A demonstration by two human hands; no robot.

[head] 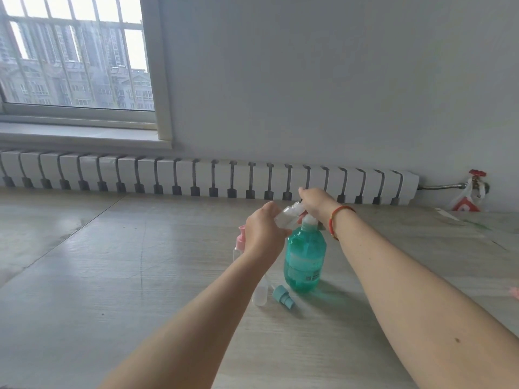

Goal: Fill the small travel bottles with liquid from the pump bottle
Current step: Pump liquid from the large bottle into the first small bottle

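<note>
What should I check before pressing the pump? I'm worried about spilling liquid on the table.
1. Teal translucent pump bottle stands upright on the pale wood-grain table: ok.
2. Left hand grips the small clear travel bottle, tilted toward the pump: ok.
3. Travel bottle's mouth sits under the pump's white nozzle: cannot tell, the hands hide it.
4. Right hand rests over the pump head: ok.
5. Travel bottle is uncapped; a teal spray cap lies on the table: ok.
6. Liquid level in the travel bottle: cannot tell.
</note>
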